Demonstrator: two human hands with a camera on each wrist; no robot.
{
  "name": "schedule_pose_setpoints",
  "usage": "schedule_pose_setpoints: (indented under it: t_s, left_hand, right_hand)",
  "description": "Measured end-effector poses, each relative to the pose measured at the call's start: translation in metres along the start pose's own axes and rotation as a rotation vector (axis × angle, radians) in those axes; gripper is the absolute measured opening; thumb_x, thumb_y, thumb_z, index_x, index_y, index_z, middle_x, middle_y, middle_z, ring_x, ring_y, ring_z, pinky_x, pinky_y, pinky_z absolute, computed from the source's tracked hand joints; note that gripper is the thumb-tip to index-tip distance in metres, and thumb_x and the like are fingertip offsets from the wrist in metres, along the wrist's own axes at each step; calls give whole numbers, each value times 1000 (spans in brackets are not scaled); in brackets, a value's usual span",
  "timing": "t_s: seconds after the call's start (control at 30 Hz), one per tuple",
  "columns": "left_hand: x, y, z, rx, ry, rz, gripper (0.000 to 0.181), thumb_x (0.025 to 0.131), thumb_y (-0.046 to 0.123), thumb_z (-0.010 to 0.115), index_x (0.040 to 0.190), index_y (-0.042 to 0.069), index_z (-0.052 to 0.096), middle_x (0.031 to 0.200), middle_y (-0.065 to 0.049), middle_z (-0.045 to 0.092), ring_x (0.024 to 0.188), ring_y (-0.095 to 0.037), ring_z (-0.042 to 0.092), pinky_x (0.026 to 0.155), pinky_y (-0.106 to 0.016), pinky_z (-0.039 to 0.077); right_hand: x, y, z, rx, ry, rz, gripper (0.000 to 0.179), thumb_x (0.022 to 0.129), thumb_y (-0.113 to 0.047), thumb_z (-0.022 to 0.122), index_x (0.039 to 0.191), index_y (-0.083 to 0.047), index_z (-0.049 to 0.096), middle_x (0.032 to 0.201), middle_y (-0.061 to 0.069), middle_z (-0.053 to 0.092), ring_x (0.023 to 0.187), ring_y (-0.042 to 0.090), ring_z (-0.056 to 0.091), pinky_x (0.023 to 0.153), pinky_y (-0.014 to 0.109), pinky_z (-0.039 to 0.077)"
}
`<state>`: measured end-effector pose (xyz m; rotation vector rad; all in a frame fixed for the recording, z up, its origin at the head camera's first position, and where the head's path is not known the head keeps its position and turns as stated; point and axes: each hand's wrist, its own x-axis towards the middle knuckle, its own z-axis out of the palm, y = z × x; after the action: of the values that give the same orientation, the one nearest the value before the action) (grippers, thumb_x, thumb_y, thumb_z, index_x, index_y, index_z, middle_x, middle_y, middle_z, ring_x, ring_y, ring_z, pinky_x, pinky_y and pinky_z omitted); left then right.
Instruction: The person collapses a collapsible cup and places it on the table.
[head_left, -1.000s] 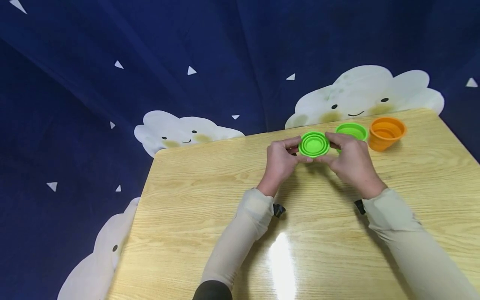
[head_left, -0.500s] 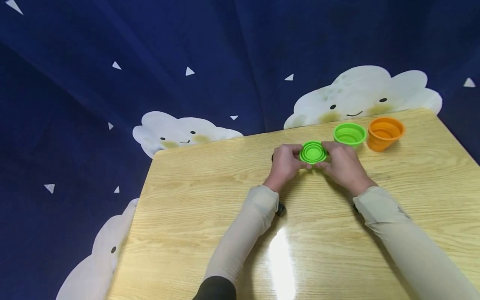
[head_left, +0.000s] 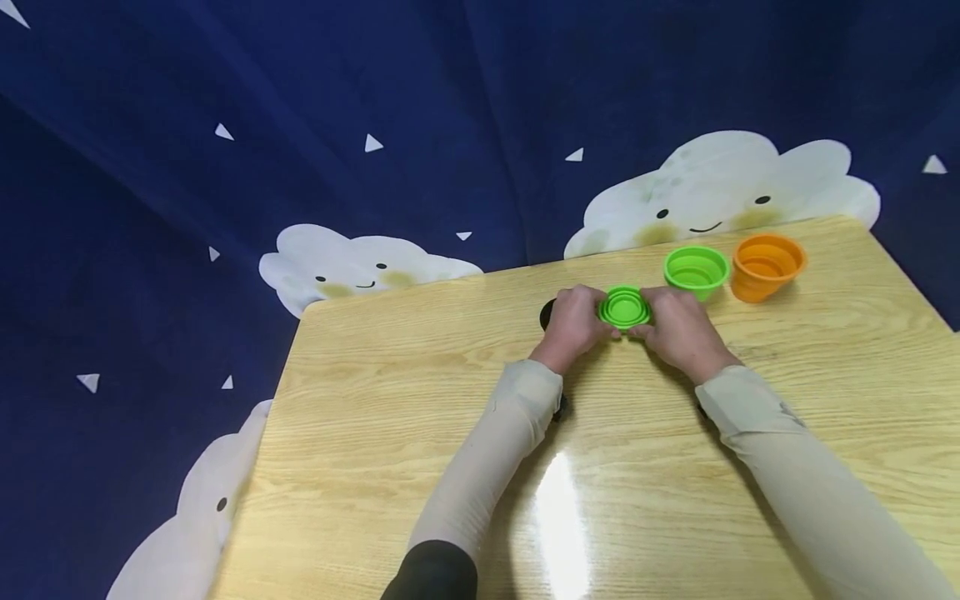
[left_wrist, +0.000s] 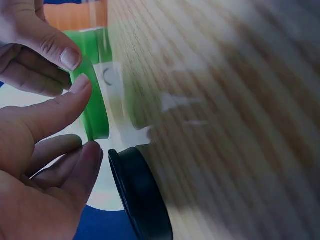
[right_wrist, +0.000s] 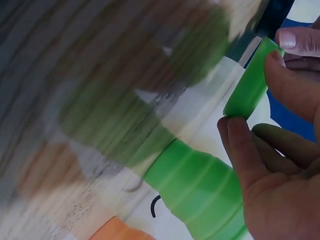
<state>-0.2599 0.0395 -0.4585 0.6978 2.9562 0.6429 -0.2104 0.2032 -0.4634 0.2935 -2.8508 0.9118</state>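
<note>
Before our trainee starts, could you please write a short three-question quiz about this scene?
1. What do the left hand and right hand grip together?
2. True or false: the orange cup stands on the table, held by neither hand.
3. Pick one: the round object at the left wrist view's bottom edge is A white, B black, C red.
Key: 1 the flat green cup; 2 true; 3 B.

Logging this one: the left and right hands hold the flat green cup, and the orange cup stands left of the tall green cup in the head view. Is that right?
Not quite: the head view shows the orange cup standing right of the tall green cup. The left hand and right hand do hold the flat green cup.
</note>
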Motion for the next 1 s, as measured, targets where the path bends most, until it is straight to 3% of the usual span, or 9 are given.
schedule_pose_setpoints:
  t_s: [0.2, 0.57, 0.77, 1.0]
  left_hand:
    - [2, 0, 1, 42, -40, -42, 39, 67, 30, 97, 99, 16, 80, 96, 6, 75, 93, -15, 66, 80, -24, 51]
    - [6, 5, 5, 80, -57, -62, 34, 66, 26, 97, 93, 17, 79, 92, 8, 74, 89, -9, 66, 77, -19, 52]
    - [5, 6, 3, 79, -60, -93, 47, 66, 26, 97, 109, 18, 79, 107, 7, 74, 100, -11, 66, 84, -20, 52]
    - [1, 11, -10, 13, 16, -27, 61, 70, 25, 95, 125, 13, 73, 117, 0, 73, 109, -16, 66, 93, -21, 51]
  right_hand:
    - [2, 1, 3, -3, -53, 31, 42, 77, 0, 86, 112, 12, 66, 100, 27, 67, 92, 38, 61, 82, 56, 50]
    - [4, 2, 5, -4, -76, 56, 46, 76, -2, 87, 114, 13, 66, 104, 30, 66, 96, 42, 61, 86, 58, 49]
    - [3, 2, 3, -3, -93, 54, 48, 79, -4, 85, 119, 12, 63, 107, 30, 65, 100, 42, 60, 88, 59, 49]
    - [-10, -6, -9, 10, -17, -22, 46, 83, -12, 84, 120, 8, 65, 103, 24, 68, 93, 38, 63, 81, 57, 52]
